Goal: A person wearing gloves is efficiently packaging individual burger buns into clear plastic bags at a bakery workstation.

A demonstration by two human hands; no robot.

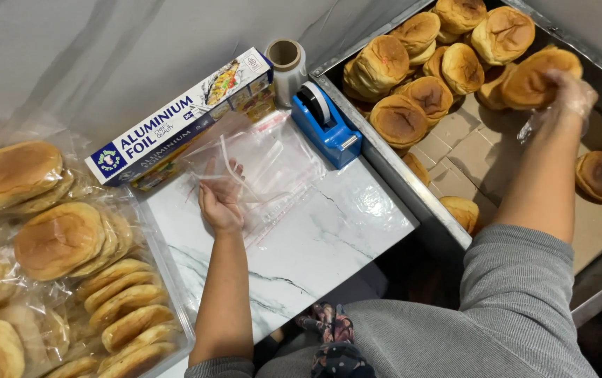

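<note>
Marble-patterned white counter [329,231], metal tray [385,150]

Open path: bare marble counter [329,238] right of the left hand [220,203].
Obstacles: blue tape dispenser [325,126], foil box [182,115], metal tray rim [392,164].
Left flank: bagged buns [63,241].

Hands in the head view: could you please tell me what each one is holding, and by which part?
The left hand holds a clear plastic bag near its open edge. The gloved right hand grips a bun by its right side.

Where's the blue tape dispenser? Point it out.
The blue tape dispenser stands top-centre on the marble counter, between the clear bags and the bun tray.
</note>
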